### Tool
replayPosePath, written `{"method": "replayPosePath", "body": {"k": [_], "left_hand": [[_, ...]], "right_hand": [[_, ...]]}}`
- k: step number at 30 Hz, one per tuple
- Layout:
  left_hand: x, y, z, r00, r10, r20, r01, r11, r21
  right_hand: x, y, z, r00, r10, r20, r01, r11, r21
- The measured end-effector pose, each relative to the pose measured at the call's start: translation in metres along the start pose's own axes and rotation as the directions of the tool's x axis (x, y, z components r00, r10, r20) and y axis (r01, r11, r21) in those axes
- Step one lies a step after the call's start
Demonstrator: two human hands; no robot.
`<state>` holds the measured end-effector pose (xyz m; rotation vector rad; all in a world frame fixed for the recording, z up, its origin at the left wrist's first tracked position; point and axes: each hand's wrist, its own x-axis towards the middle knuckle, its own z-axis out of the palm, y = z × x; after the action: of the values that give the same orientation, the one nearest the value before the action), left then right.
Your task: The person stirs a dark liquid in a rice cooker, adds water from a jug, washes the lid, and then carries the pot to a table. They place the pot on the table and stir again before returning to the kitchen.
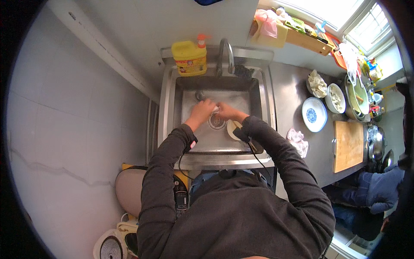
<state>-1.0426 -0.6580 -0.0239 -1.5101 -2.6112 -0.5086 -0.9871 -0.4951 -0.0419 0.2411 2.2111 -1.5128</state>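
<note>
Head view: left grip (202,113) and right grip (230,112) clasp one whitish item (215,109) over one sink (194,139), near one pale bowl (233,130).

Whitish item (216,109) between left grip (202,113) and right grip (229,112), mostly hidden, kind unclear

The printed label (192,67) on the yellow jug (184,55) and small marks (181,201) on the black panel (180,190) are too blurred to read.

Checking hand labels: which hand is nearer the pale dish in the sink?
Right. The right hand is just beyond the pale dish, its cuff overlapping the dish's edge in view; the left hand is farther off, beyond and to the left.
</note>
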Motion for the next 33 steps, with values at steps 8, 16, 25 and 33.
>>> {"method": "replayPosePath", "body": {"k": [8,16,25,33], "left_hand": [[0.004,-0.015,-0.005,0.535,-0.174,0.827,0.830,-0.075,-0.553],[0.020,0.004,-0.010,0.582,0.065,0.810,0.799,0.138,-0.585],[0.027,0.016,0.012,0.835,-0.290,0.467,0.350,0.936,-0.044],[0.001,0.023,0.005,0.955,0.039,0.293,-0.084,0.986,0.144]], "right_hand": [[-0.048,-0.024,-0.006,0.601,-0.798,0.053,0.347,0.200,-0.916],[-0.029,-0.027,-0.017,0.460,-0.877,0.139,0.338,0.029,-0.941],[-0.031,-0.027,-0.001,0.852,-0.511,-0.118,0.182,0.499,-0.847],[-0.024,0.008,0.043,0.935,-0.249,-0.253,0.165,0.936,-0.312]]}}
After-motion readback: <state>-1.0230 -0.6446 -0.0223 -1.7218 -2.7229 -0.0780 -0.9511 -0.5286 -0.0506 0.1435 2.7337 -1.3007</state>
